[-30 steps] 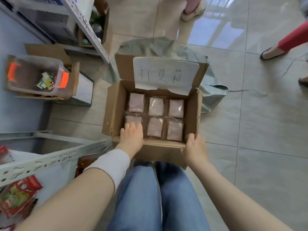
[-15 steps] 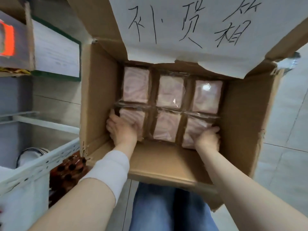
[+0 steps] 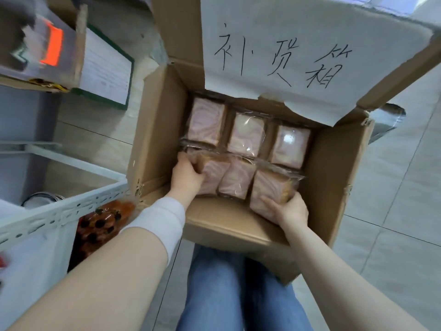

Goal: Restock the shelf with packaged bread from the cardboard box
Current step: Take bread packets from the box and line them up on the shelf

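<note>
- The box (image 3: 152, 144) sat open at the centre of the frame, and the bread lay inside it in two rows of three packs.
- The near row (image 3: 235, 182) ran left to right across the box, its long axis square to the forearms, tipped up toward the camera.
- The far row (image 3: 245, 136) lay flat just behind it, touching along the wrapper seams.
- The left hand (image 3: 185, 176) was clamped on the left end of the near row, fingers curled over the top edge of the end pack, thumb hidden.
- The right hand (image 3: 287, 209) cupped the right end pack from below and outside, fingers wrapped under its lower corner.
- So both hands grasped the same row, one at each end, squeezing inward; neither was nearer, the load sat evenly between them.
- Both forearms reached in from the lower corners of the frame, wrists bent down over the near wall of the box.
- The shelf (image 3: 59, 211) stood at the lower left, well to the left of the box, so the carry likely called for a swing that way.
- My read: the middle pack had no hand on it and could slip out if the squeeze eased.
</note>
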